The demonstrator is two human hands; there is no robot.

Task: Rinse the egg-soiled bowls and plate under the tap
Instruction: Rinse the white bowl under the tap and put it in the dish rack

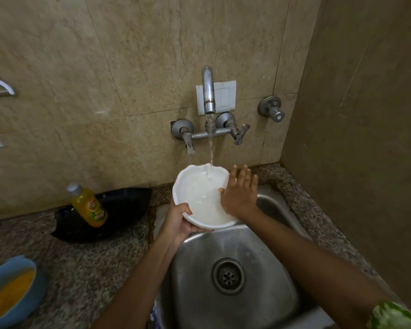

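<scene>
White bowl under tap stream | left hand grips rim | right hand open, fingers spread

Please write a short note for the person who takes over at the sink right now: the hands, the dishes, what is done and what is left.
Left hand grips the white bowl by its near rim, over the sink.
Right hand is open, flat against the bowl's right side.
Tap runs into the bowl; it holds water.
Blue bowl with yellow egg waits on the counter, left.
No plate in view.
Left: finish this bowl, rinse the blue one.
</scene>
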